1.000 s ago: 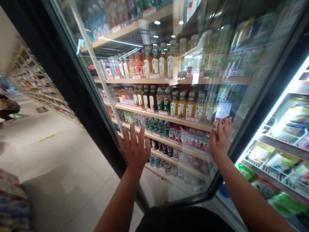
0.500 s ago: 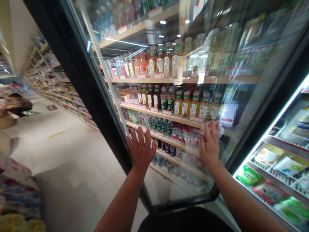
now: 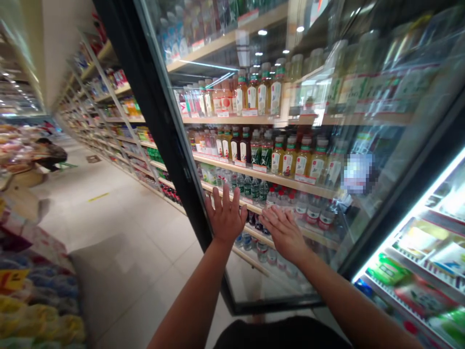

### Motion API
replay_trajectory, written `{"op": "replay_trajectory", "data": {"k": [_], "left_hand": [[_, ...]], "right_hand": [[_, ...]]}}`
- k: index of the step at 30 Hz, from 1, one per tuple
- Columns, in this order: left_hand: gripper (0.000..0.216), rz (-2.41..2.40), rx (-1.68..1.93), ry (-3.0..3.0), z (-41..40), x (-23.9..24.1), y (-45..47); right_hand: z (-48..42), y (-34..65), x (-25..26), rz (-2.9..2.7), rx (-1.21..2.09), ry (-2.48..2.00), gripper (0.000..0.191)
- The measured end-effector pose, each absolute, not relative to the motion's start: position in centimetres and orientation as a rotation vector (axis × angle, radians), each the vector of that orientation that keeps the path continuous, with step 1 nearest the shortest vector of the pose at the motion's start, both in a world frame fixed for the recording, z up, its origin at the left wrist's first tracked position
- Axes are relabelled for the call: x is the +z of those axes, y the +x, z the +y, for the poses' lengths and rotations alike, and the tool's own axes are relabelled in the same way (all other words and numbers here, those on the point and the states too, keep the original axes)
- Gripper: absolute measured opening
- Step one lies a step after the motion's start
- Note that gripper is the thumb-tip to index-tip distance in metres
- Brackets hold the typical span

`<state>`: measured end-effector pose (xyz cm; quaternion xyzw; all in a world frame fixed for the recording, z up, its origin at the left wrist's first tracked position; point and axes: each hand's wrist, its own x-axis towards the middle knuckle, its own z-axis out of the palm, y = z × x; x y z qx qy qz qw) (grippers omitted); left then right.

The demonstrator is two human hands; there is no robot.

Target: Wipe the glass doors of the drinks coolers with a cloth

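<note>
A tilted glass cooler door [image 3: 254,283] with a black frame [image 3: 165,126] stands open in front of me. My left hand [image 3: 225,219] lies on the glass beside the left frame, its fingers spread. To its right, my right hand [image 3: 285,235] rests flat against the pane with fingers stretched out and pointing left. Something pale shows around the right fingertips; whether it is a reflection or a thin cloth I cannot tell. Bottled drinks [image 3: 303,157] on wooden-edged shelves are visible through the glass, mixed with reflections of ceiling lights.
Lit cooler shelves with green packages [image 3: 388,269] lie at the right. Long stocked shelves [image 3: 119,116] run down the aisle on the left. A person [image 3: 51,152] sits low farther off. Yellow and blue packs [image 3: 39,310] are stacked at lower left, beside the tiled floor [image 3: 134,252].
My right hand has slid left across the glass, closer to my left hand, and its fingers have turned leftward. My left hand stays by the frame. The view has shifted slightly left.
</note>
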<state>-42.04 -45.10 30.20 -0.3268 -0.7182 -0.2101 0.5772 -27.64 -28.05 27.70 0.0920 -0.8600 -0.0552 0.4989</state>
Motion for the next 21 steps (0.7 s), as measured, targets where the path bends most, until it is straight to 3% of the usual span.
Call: {"op": "replay_trajectory", "data": {"k": [6, 13, 21], "left_hand": [[0.058, -1.661, -0.427, -0.749, -45.2, 30.3, -42.1], [0.067, -1.567, -0.411, -0.766, -45.0, 30.8, -42.2], [0.066, -1.544, -0.425, -0.793, -45.0, 30.7, -43.0]], "right_hand": [[-29.2, -28.6, 30.2, -2.054, -0.06, 0.164, 0.059], [-30.1, -29.6, 26.4, -2.106, -0.205, 0.398, 0.052], [-29.0, -29.4, 29.4, -2.044, -0.125, 0.203, 0.056]]}}
